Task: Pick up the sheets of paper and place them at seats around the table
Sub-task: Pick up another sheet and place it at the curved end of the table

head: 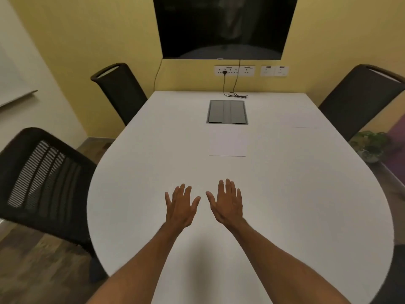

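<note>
Here, head view: left hand [180,205] and right hand [228,202] side by side at lower centre of frame, palms down over white oval table [142,167], fingers straight and spread, holding nothing; contact with tabletop unclear. One sheet of paper [228,142] flat at frame centre, just below grey cable hatch [227,111], well apart from hands. Faint second sheet [303,120] at right, near table edge before upper-right mesh chair [359,99]. Up top, dark wall screen [223,25].

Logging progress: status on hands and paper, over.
Hands open, empty: left hand, right hand. Mid-table paper untouched. One sheet by far right chair. Nothing in the way.
</note>
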Tool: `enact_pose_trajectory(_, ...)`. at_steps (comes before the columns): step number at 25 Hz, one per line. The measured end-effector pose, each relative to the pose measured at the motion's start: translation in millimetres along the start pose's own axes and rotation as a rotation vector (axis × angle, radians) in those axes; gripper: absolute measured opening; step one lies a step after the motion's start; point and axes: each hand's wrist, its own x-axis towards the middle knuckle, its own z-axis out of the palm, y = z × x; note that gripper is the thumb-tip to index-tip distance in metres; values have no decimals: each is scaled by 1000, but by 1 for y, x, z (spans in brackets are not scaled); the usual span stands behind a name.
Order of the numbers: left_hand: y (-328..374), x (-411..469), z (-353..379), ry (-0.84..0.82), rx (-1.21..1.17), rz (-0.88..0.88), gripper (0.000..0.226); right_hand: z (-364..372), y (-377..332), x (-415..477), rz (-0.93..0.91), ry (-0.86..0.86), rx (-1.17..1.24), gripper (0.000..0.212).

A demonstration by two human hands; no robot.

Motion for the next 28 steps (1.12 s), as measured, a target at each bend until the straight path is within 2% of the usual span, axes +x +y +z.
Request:
enact_pose_trajectory(11,5,148,7,-80,-43,146,59,9,-11,116,204,18,12,70)
enact_pose_trajectory(15,1,207,21,-104,-163,132,59,21,-12,165,284,14,18,70)
enact_pose_trajectory(19,0,249,44,-151,-161,151,59,32,-3,208,331,-8,-4,70)
enact_pose_trajectory(23,7,297,72,-187,-100,197,59,48,23,253,360,-41,-16,69)
enact_pose_trajectory(28,14,371,99,-293,49,335,62,68,67,309,443,-59,-56,66)
